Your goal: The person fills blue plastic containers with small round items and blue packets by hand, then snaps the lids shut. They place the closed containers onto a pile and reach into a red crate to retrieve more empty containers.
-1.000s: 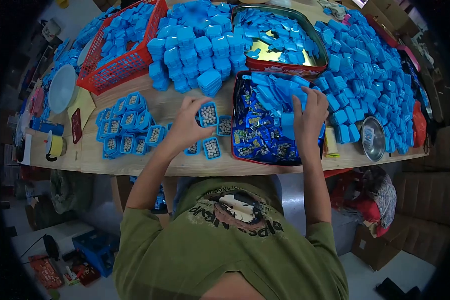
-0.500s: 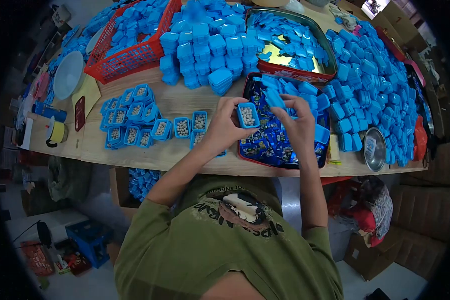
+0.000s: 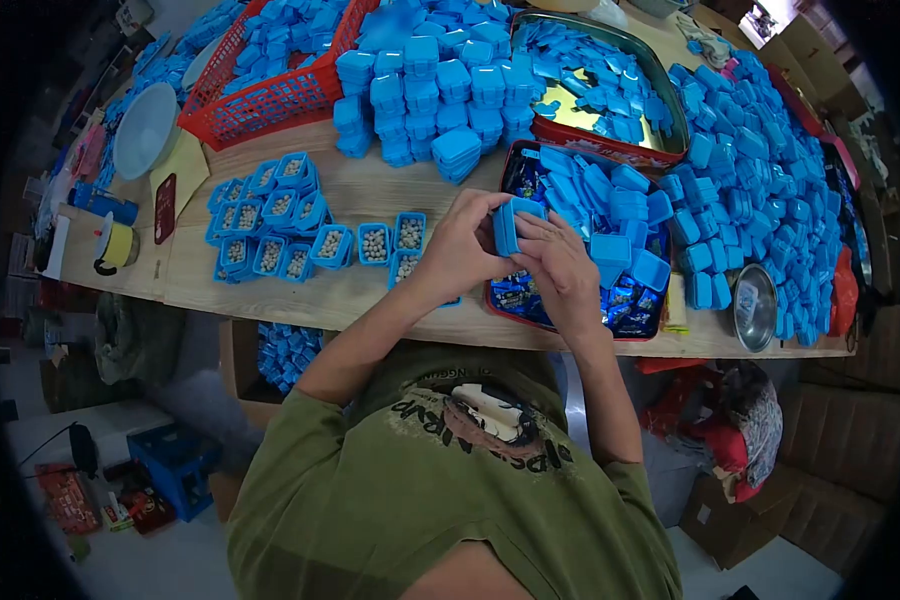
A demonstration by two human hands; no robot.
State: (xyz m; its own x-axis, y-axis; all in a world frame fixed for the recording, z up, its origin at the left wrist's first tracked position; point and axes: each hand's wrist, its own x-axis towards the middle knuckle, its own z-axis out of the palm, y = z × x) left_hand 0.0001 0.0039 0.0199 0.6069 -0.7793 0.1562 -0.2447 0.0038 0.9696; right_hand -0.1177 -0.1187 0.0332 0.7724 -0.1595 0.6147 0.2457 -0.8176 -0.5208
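My left hand [image 3: 460,245] grips a small blue box [image 3: 508,228] from its left side, above the table near the tray. On the other side of that box, my right hand [image 3: 560,262] presses its fingers on it; the box is tilted and its contents are hidden. Below and behind my right hand lies a dark tray [image 3: 508,180] holding blue lids [image 3: 568,188] and shiny dark blue packets [image 3: 630,308]. Left of my hands stand several open blue boxes [image 3: 374,244] filled with pale round pieces, some of them stacked.
Behind are a red basket [image 3: 270,108], stacked blue boxes [image 3: 420,85] and a tin [image 3: 610,148] of flat blue pieces. More blue boxes [image 3: 750,180] are heaped at right beside a metal bowl [image 3: 755,308]. A mug [image 3: 120,246] and pale bowl [image 3: 145,130] stand left.
My right hand has moved left and down, bringing the blue lid it held onto the box. The box has turned in my left hand, and the round pieces in it no longer show.
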